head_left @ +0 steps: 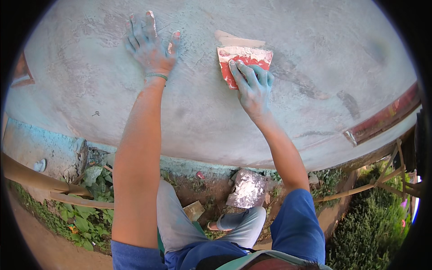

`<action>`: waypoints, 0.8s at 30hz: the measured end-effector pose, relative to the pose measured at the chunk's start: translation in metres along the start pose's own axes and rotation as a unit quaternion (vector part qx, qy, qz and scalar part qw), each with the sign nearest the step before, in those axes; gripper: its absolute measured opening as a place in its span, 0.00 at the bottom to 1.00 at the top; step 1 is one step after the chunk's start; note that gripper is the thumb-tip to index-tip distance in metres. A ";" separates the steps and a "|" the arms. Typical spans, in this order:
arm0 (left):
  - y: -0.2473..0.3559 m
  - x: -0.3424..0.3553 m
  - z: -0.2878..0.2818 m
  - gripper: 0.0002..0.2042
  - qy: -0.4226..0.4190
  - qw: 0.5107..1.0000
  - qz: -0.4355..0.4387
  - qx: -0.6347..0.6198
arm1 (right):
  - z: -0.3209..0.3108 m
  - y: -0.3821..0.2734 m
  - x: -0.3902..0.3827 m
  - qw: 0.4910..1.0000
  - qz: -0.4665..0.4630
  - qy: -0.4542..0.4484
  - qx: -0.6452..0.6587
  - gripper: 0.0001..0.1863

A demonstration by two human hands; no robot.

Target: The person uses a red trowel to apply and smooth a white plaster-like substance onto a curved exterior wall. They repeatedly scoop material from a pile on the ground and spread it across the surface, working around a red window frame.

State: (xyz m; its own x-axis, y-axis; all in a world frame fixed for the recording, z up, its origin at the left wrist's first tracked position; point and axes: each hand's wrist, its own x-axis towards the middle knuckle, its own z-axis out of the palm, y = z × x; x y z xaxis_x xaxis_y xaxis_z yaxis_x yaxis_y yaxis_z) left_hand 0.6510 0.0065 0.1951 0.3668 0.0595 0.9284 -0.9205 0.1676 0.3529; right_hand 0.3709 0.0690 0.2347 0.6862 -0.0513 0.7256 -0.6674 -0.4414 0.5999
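Observation:
My right hand (254, 87) grips a red putty scraper (227, 77), its flat blade caked with pale filler along the far edge. The blade lies against the blue-grey wall (198, 112). Just beyond its edge runs a fresh streak of cream filler (238, 39). My left hand (153, 51) rests flat on the wall to the left, fingers spread and holding nothing. Blue dust coats both hands, and whitish filler marks several left fingertips. A green band circles the left wrist.
Bamboo poles (45, 177) cross at the lower left, and more bamboo (382, 180) stands at the right. Below lies a board smeared with white filler (247, 188) on the ground. Red-brown frames (387, 114) edge the wall. Green plants (85, 220) grow along its base.

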 end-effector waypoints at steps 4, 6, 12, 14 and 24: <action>-0.002 0.002 0.000 0.42 -0.003 1.000 -0.001 0.007 | -0.023 -0.008 0.012 0.999 0.023 -0.003 0.039 0.26; 0.001 0.001 -0.003 0.42 -0.013 1.000 -0.007 0.011 | -0.033 -0.006 0.031 0.999 0.032 0.010 0.027 0.26; 0.001 0.001 -0.002 0.41 -0.011 1.000 -0.006 -0.002 | -0.025 0.000 0.044 0.998 0.059 0.003 0.037 0.31; 0.004 0.001 -0.002 0.41 -0.015 1.000 -0.006 0.002 | -0.033 -0.001 0.040 0.996 0.070 -0.022 0.043 0.30; 0.000 0.002 -0.001 0.42 -0.008 1.000 -0.006 -0.004 | -0.048 0.006 0.021 0.995 0.047 -0.058 0.065 0.23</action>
State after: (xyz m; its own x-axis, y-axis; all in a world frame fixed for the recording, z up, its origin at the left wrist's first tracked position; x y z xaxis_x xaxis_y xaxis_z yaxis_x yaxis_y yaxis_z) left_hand 0.6517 0.0077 0.1974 0.3757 0.0424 0.9258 -0.9150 0.1757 0.3633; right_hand 0.3673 0.1085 0.2692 0.6568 -0.1981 0.7276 -0.6921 -0.5415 0.4773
